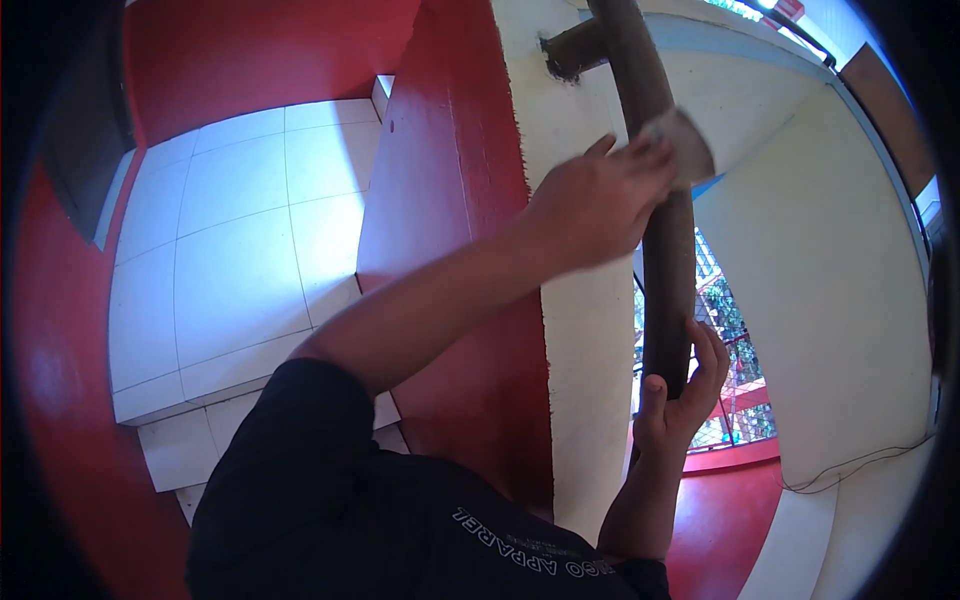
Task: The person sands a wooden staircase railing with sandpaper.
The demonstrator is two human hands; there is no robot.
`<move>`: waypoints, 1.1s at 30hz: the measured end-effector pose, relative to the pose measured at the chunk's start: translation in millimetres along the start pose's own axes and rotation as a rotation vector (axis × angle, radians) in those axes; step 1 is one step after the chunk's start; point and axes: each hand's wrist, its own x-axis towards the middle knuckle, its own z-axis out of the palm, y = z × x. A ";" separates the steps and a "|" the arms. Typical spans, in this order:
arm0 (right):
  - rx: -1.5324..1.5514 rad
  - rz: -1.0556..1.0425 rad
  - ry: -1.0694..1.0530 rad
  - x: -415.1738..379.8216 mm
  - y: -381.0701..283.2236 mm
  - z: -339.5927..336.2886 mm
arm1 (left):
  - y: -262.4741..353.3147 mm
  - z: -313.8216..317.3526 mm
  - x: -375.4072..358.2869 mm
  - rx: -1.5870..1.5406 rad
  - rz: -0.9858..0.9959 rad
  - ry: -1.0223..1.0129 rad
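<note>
A dark brown round rail (670,270) runs from the top of the head view down past both hands. My left hand (610,205) reaches across from the left, its fingers closed on a greyish pad (684,145) that lies against the rail's upper part. The pad is blurred, and its material cannot be made out. Lower down, my right hand (688,395) curls round the rail, thumb at its left side and fingers at its right.
A short stub joins the rail to the cream wall (585,400). Left of it stands a red wall (450,300), then white tiled steps (235,230). A window grille (735,350) and thin wires (860,458) show at the right.
</note>
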 end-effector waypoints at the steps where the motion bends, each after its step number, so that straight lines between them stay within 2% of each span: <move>1: -0.012 -0.010 -0.005 -0.9 0.3 -1.4 | 5.5 -10.0 -18.7 -0.010 0.073 -0.035; 3: 0.006 -0.006 0.006 0.1 2.3 -3.5 | 9.5 -34.3 -46.2 0.049 0.023 -0.017; 6: 0.030 0.004 0.021 -0.3 2.2 -2.4 | -16.7 -66.6 -86.6 -0.183 -0.003 0.272; 8: 0.041 0.009 0.034 -1.6 0.3 0.1 | -39.2 -81.3 -116.2 -0.242 -0.084 0.377; 11: 0.042 0.011 0.059 -1.2 -1.0 1.1 | -38.3 -122.5 -167.3 -0.106 -0.376 0.267; 16: -0.011 -0.048 0.239 -6.4 -0.2 -1.9 | -47.9 -147.5 -212.0 -0.087 -0.613 0.259; 19: -0.041 -0.042 0.259 -36.6 -14.8 -21.9 | -51.9 -166.5 -222.0 0.104 -0.549 0.191; 22: 0.292 0.253 0.322 -129.4 -17.8 -31.9 | -64.4 -182.0 -243.4 0.222 -0.532 0.126; 24: 0.169 0.394 0.314 -181.5 -27.4 -40.3 | -69.2 -183.5 -246.9 0.222 -0.507 0.110; 29: -0.215 0.610 0.380 -213.2 -46.2 -54.6 | -89.7 -180.2 -251.1 0.302 -0.372 0.006; 33: -0.334 0.631 0.074 -205.8 -43.9 -92.1 | -101.3 -174.1 -249.9 0.340 -0.339 0.017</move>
